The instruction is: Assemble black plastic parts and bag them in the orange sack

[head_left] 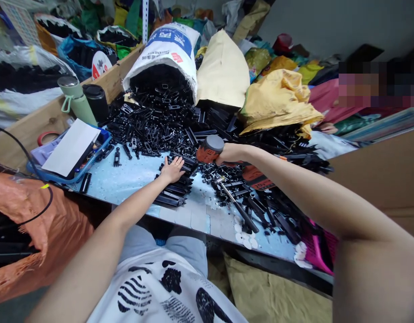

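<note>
The fingers of the left hand (172, 170) are spread, resting on a row of black parts (169, 198) from above; whether a fingertip hooks round any one piece, I cannot tell. The fingers of the right hand (229, 154) are wrapped tightly round the handle of an orange-and-black power drill (208, 152), held just beside the row with its grey end turned upward; its working tip cannot be made out.

The step in hand appears to be steadying the row while the drill is worked on it. The next move seems to call for a calm left hand and the tip squared to a single piece, clear of the fingers.

The row lies on the light-blue tabletop (122, 175), close to the person's edge: long, slim, dark pieces with a slight sheen, packed side by side, several ends tapering. Loose screws (213, 172) lie just to the right, then a hammer (236, 204) with a dark handle. Farther out spreads a heap of small black clips (149, 121), below an open white sack (168, 49).
</note>
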### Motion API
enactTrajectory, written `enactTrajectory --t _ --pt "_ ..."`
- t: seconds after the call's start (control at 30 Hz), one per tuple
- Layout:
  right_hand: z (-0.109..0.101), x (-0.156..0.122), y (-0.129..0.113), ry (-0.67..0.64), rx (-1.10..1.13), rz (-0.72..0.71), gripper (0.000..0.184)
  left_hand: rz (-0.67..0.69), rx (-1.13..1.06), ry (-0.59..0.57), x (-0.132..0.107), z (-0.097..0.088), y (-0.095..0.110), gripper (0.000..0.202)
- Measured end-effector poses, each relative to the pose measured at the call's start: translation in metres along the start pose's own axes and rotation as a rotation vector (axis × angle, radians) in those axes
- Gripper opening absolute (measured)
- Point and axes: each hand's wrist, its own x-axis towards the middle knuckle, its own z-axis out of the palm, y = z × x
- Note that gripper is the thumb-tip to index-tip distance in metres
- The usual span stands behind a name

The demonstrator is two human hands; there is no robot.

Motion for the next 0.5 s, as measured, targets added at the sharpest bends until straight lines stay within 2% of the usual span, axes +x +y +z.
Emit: enactTrajectory --t 0.17,0.3,0.4,0.5 --pt "0.008 0.006 -0.008 -0.071 -0.015 -0.006 0.014 0.003 -0.003 0.008 0.001 0.0 0.0 0.056" --pt "0.01 0.004 -0.015 -0.065 -0.059 -0.031 0.014 0.009 0.011 0.0 -0.005 -0.011 0.004 0.055" --pt "0.011 -0.011 -0.021 -0.039 -0.157 -0.043 0.012 0.046 -0.008 -0.027 -0.025 -0.018 0.011 0.056" --pt "0.015 -0.026 -0.028 -0.02 -0.239 -0.063 0.012 0.068 -0.074 -0.081 -0.055 -0.016 0.019 0.066"
